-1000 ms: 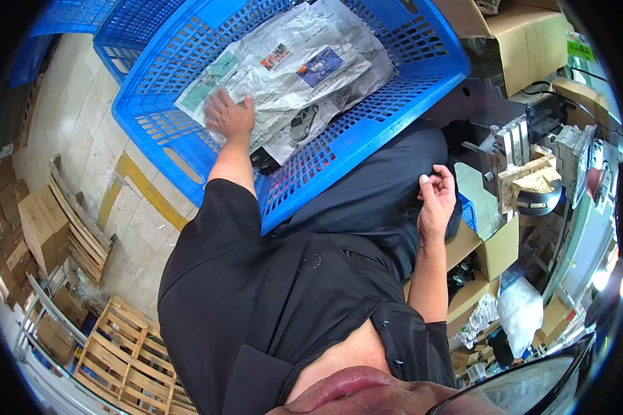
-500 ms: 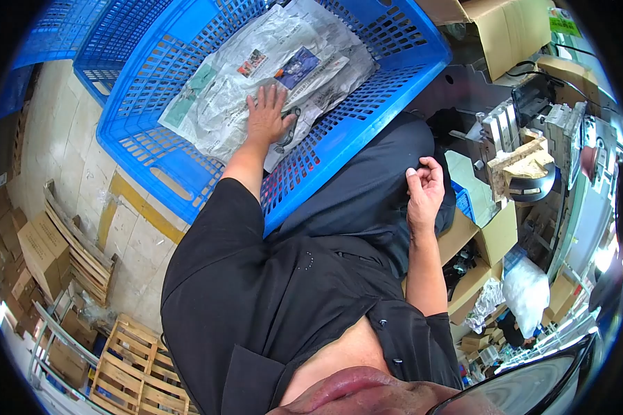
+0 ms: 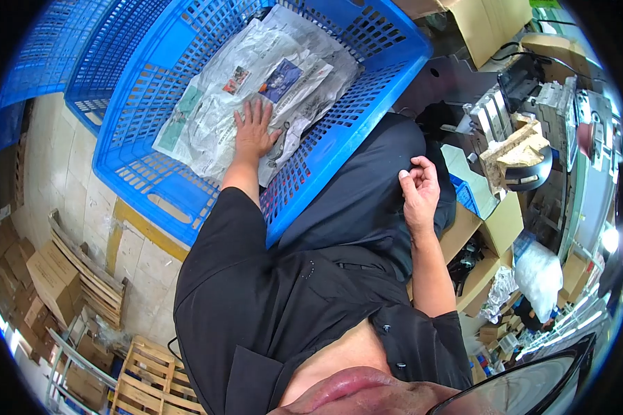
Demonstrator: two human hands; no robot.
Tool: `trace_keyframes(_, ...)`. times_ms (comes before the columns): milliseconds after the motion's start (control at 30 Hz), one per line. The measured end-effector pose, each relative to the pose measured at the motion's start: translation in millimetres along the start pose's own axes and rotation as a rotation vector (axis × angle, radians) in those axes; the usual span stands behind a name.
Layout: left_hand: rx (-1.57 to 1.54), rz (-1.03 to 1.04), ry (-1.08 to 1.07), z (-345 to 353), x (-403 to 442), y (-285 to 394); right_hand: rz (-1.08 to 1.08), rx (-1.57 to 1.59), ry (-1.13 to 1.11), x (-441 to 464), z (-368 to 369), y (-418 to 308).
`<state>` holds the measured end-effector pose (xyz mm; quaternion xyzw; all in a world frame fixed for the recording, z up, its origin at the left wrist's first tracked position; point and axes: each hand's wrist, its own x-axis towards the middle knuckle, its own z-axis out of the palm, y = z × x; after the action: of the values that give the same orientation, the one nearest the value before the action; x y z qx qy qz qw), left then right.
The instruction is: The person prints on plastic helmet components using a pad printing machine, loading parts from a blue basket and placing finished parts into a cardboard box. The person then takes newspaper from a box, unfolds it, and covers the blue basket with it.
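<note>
My left hand point(image 3: 255, 133) lies flat with spread fingers on crumpled newspaper sheets point(image 3: 214, 121). The sheets carry printed text, a green patch and coloured pictures, and spread inside a blue plastic crate point(image 3: 353, 142) with slotted walls. Beside my left thumb is a dark shape; whether it is printed or a real object I cannot tell. What lies beneath the paper is mostly hidden. My right hand point(image 3: 420, 194) hovers over or rests by my dark trouser leg, fingers loosely curled, thumb apart from them, nothing visible in it.
More blue crates point(image 3: 90, 76) stand at the left. Wooden pallets point(image 3: 149, 377) and cardboard boxes point(image 3: 54, 277) are on the tiled floor lower left. To my right are an open carton point(image 3: 503, 225), a machine with metal blocks point(image 3: 490, 117) and a white plastic bag point(image 3: 538, 277).
The view has shifted slightly, so the crate appears a little further left. My left hand stays flat on the newspaper. My right hand keeps nearly the same pose.
</note>
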<state>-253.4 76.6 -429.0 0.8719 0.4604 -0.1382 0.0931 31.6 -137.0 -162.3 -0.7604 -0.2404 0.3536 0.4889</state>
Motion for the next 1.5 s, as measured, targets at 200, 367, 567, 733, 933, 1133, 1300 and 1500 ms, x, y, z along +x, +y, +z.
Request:
trace_keyframes(200,-0.061,0.043,0.139,-11,-5,0,-0.043,0.032,-0.015,-5,-4,5)
trace_keyframes(367,-0.138,0.180,0.186,3,-12,9,-0.052,0.034,-0.080,-28,-5,13)
trace_keyframes(567,0.472,0.283,0.133,4,-47,4,-0.136,-0.056,-0.030,-93,-39,21)
trace_keyframes(733,0.288,0.267,-0.013,-5,-58,14,-0.152,-0.003,0.304,-139,-129,24)
trace_keyframes(933,0.086,0.218,-0.143,-21,-47,32,0.077,-0.078,1.011,-162,-285,112)
trace_keyframes(1133,-0.112,0.177,-0.231,-36,-36,46,0.557,-0.439,1.054,-161,-358,202)
trace_keyframes(1300,-0.269,0.094,-0.263,-45,-44,24,0.618,-0.698,0.860,-141,-359,218)
trace_keyframes(1500,-0.505,-0.077,-0.284,-55,-68,10,0.499,-0.676,0.891,-155,-336,241)
